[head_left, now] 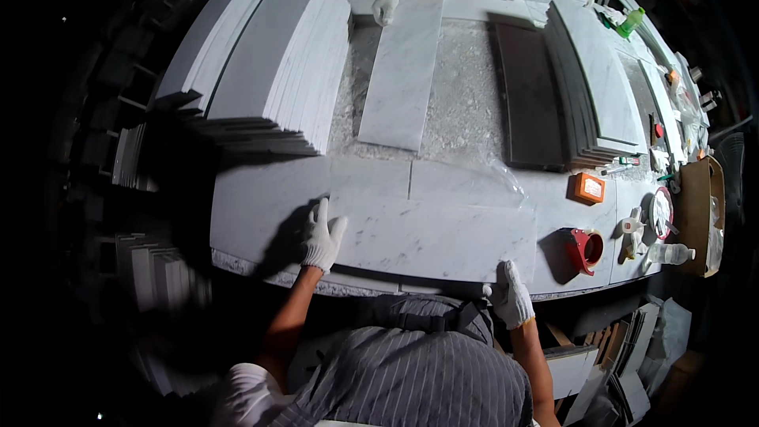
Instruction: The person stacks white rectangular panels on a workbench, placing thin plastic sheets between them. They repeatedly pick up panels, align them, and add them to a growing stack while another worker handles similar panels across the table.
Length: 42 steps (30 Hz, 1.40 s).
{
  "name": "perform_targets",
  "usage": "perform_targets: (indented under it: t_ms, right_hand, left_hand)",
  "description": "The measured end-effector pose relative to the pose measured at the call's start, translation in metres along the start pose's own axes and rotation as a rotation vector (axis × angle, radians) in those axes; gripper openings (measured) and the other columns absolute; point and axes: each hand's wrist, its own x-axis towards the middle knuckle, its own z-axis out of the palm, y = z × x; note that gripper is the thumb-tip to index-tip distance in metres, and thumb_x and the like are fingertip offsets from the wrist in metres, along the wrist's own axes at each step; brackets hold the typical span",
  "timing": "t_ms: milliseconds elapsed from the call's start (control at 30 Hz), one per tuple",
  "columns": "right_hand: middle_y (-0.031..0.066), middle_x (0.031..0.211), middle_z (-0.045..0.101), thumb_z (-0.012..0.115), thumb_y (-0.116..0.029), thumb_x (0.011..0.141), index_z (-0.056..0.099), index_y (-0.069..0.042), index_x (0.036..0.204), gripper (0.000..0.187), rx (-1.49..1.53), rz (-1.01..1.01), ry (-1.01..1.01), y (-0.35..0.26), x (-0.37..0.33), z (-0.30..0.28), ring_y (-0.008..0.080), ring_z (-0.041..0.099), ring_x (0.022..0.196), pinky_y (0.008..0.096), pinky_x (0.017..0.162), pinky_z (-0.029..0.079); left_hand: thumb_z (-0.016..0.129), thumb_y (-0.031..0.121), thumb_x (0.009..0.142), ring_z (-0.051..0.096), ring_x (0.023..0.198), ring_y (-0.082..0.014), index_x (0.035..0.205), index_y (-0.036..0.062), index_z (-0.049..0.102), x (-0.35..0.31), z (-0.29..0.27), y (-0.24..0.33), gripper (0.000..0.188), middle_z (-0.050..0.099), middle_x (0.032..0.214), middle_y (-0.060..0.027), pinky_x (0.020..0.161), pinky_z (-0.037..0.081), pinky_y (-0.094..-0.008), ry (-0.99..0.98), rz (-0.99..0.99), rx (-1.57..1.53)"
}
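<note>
While a tall stack of white marble slabs (265, 51) fills the upper left of the frame, a long grey-veined white marble slab (435, 239) lies just below centre. The person's white-gloved left hand (321, 243) rests at its left end, spread apart; the white-gloved right hand (515, 300) meets its lower right edge, its grip impossible to tell. Right of centre sit a red tape dispenser (581, 253) and a smaller orange box (590, 188).

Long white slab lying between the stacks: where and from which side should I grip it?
Probably both long edges at the near end, from the near side: the slab lies lengthwise away from the camera, gaps separate those edges from the stacks, and a co-worker's gloved hand is at its far end.
</note>
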Motion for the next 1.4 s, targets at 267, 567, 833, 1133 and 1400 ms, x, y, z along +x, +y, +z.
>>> perform_targets:
  t_ms: [267, 567, 833, 1133, 1400]
  right_hand:
    - [0.0151, 0.076, 0.069, 0.056, -0.055, 0.093, 0.066, 0.005, 0.096, 0.061, -0.850, 0.042, -0.006, -0.069, -0.017, 0.002, 0.0250, 0.070, 0.072, 0.0321, 0.065, 0.057]
    - [0.0216, 0.132, 0.058, 0.055, -0.033, 0.099, 0.050, 0.005, 0.136, 0.053, -1.083, -0.744, 0.354, -0.045, 0.047, -0.059, 0.0280, 0.056, 0.121, 0.0347, 0.103, 0.041]
    - [0.0278, 0.139, 0.050, 0.056, -0.039, 0.096, 0.042, 0.006, 0.141, 0.065, -1.194, -0.651, 0.367, -0.036, 0.034, -0.022, 0.0375, 0.047, 0.131, 0.0399, 0.109, 0.035]
    - [0.0222, 0.128, 0.059, 0.063, -0.036, 0.092, 0.046, 0.003, 0.139, 0.063, -1.210, -0.638, 0.504, -0.018, 0.028, -0.026, 0.0300, 0.057, 0.119, 0.0372, 0.101, 0.041]
    - [0.0263, 0.132, 0.055, 0.069, -0.043, 0.087, 0.043, 0.004, 0.140, 0.076, -1.199, -0.558, 0.452, -0.024, 0.020, -0.015, 0.0374, 0.052, 0.125, 0.0403, 0.104, 0.040]
  left_hand:
    - [0.062, 0.045, 0.090, 0.061, 0.106, -0.0377, 0.143, 0.0121, 0.046, -0.007, 0.022, -0.006, 0.064, 0.064, 0.115, -0.0208, 0.091, 0.048, -0.0460, 0.134, -0.008, 0.011]
    - [0.059, 0.038, 0.093, 0.060, 0.106, -0.0378, 0.142, 0.0112, 0.047, -0.005, 0.022, -0.002, 0.057, 0.064, 0.114, -0.0213, 0.090, 0.047, -0.0447, 0.129, -0.098, -0.109]
    - [0.053, 0.033, 0.097, 0.059, 0.109, -0.0381, 0.145, 0.0087, 0.042, -0.009, 0.040, -0.015, 0.055, 0.062, 0.119, -0.0222, 0.093, 0.046, -0.0449, 0.128, -0.089, -0.140]
    - [0.050, 0.036, 0.099, 0.059, 0.107, -0.0375, 0.147, 0.0100, 0.039, -0.007, 0.038, -0.009, 0.055, 0.063, 0.117, -0.0211, 0.091, 0.046, -0.0452, 0.098, -0.160, -0.153]
    - [0.051, 0.036, 0.097, 0.060, 0.108, -0.0370, 0.146, 0.0110, 0.041, -0.008, 0.040, -0.011, 0.055, 0.063, 0.119, -0.0204, 0.090, 0.046, -0.0450, 0.115, -0.173, -0.158]
